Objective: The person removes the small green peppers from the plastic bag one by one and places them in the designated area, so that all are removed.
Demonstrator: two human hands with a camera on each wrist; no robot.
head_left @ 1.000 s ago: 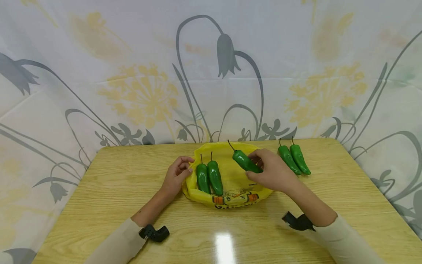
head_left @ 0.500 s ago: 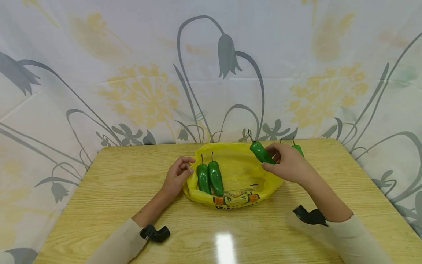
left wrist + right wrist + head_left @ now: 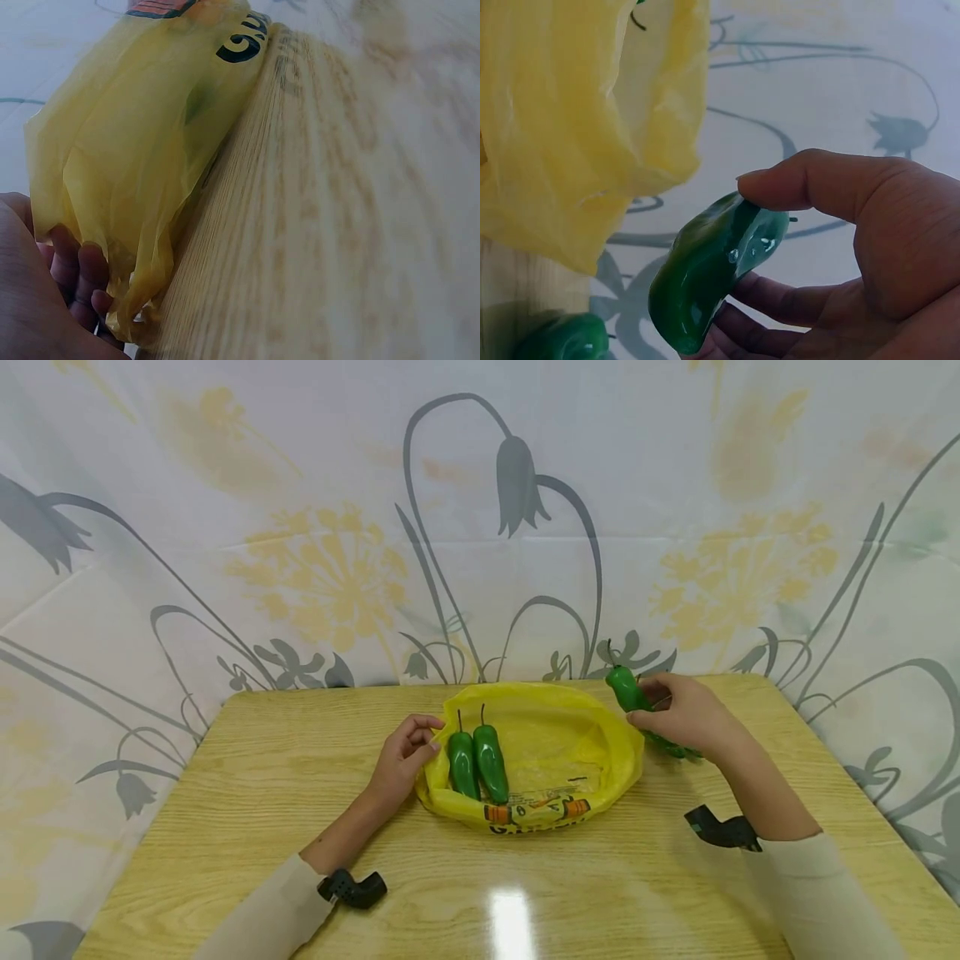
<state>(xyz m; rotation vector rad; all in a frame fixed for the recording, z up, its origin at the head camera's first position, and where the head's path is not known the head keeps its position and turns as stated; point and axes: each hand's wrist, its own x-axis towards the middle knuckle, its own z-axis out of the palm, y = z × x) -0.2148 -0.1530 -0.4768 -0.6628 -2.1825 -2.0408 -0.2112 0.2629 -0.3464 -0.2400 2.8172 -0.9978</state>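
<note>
My right hand (image 3: 693, 714) pinches a glossy green chili pepper (image 3: 626, 687) between thumb and fingers, just right of an open yellow plastic bag (image 3: 547, 714). In the right wrist view the held pepper (image 3: 712, 270) hangs tilted, apart from the bag (image 3: 547, 127). At the bag's left rim, my left hand (image 3: 401, 756) grips the plastic; the left wrist view has its curled fingers (image 3: 90, 266) against the crumpled bag edge (image 3: 142, 292). Two green peppers (image 3: 491, 766) lie side by side inside the bag, stems pointing away.
Other green pepper tips (image 3: 678, 749) show on the table below my right hand, mostly hidden by it. The wooden table (image 3: 300, 752) ends at the back against a flower-printed curtain (image 3: 525, 568). Each wrist wears a black camera mount (image 3: 352, 890).
My right hand has carried its pepper from over the bag's inside rightward and away, past the right rim. That rim bulged right at mid-move. My left hand stays put.
</note>
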